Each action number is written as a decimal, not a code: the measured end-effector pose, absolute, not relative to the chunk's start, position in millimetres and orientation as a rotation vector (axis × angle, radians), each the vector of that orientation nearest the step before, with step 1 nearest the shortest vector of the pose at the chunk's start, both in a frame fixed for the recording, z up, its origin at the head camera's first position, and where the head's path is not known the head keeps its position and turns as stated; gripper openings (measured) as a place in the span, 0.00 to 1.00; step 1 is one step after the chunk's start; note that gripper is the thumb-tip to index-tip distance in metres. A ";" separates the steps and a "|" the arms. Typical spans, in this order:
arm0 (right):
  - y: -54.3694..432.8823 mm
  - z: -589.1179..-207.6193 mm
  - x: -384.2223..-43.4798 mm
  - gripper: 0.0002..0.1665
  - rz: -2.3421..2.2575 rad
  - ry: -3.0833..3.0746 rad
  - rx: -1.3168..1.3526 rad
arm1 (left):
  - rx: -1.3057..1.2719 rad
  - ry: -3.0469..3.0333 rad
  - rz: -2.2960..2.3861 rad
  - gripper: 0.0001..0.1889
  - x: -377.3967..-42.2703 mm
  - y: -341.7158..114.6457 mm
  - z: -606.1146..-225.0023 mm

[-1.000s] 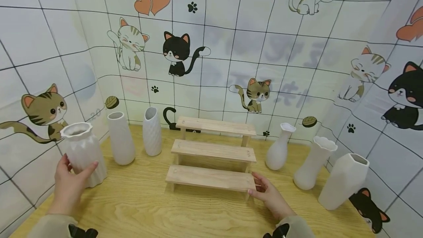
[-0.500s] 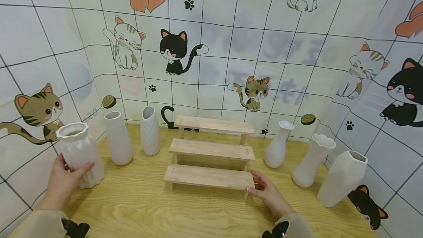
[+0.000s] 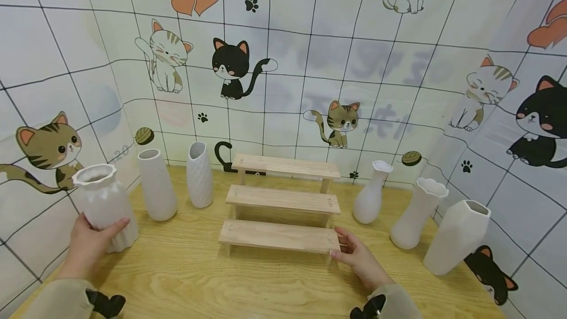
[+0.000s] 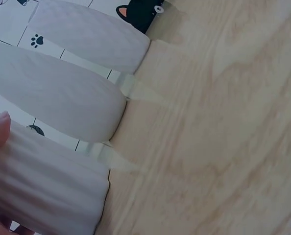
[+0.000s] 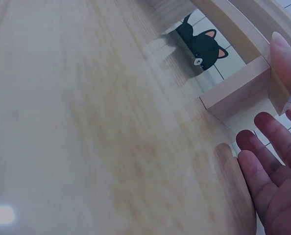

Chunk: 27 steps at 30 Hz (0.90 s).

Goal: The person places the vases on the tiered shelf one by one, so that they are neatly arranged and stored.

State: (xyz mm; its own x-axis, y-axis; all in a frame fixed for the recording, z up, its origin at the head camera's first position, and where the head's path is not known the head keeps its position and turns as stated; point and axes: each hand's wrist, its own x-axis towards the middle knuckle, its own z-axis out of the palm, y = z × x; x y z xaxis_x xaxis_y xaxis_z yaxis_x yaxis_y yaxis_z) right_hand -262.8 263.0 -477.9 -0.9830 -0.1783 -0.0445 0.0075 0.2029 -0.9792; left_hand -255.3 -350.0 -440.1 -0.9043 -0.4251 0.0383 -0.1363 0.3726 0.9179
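White ruffled vase (image 3: 104,206), shadowed inside — hands: left (image 3: 90,241) round it, right (image 3: 358,255) pinching wooden stand (image 3: 282,199).

The stepped stand (image 3: 283,198) looks like smooth, matt bare wood to me; farthest left of it, the ridged vase (image 3: 105,208) seems ceramic; beneath it, the wood-grained bench (image 3: 221,284) shines.

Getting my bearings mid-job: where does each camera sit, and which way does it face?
Head: worn on the head, facing forward and down at a three-tier pale wooden stand; left hand, right hand and beige sleeves show.
Left wrist: worn there, facing a ribbed white vase; part of the left hand shows at picture left.
Right wrist: worn there, facing the light wood-grain tabletop and the stand's end; the right hand shows at picture right.
Head and left wrist share that ribbed vase.
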 end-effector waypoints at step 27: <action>262.2 -474.8 -261.4 0.46 -1.888 2.319 -0.206 | 0.755 -1.802 -2.045 0.56 -266.2 -329.0 -431.5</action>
